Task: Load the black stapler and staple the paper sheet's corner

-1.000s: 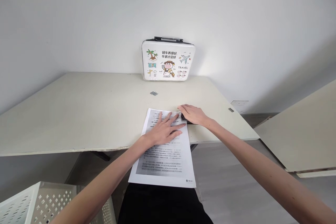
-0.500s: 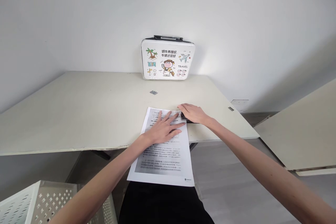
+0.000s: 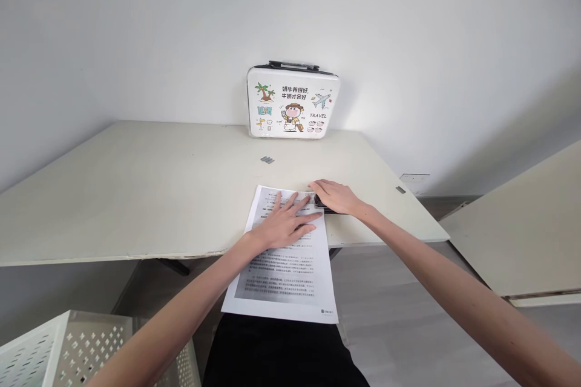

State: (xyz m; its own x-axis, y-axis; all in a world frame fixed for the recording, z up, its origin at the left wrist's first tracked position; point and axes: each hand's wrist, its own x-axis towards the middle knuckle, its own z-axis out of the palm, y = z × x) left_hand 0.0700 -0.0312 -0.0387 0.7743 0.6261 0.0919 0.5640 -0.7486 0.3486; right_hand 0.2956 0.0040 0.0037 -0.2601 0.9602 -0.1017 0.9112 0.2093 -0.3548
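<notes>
Printed paper lies partly on the table and hangs over its front edge towards my lap. My left hand rests flat on its upper half, fingers spread. At the paper's upper right edge, my right hand is closed over a black stapler, its palm covering most of the top. The stapler's front end sits at the sheet's right corner, and the jaws are mostly hidden. Beyond the paper lies a small group of grey staple strips.
A white case with cartoon prints stands against the wall at the back of the table. One more staple strip lies near the right edge. A white perforated basket is at lower left, another pale board at right.
Both hands, the paper and the stapler hold their places on the table. Only the camera view has shifted slightly.
</notes>
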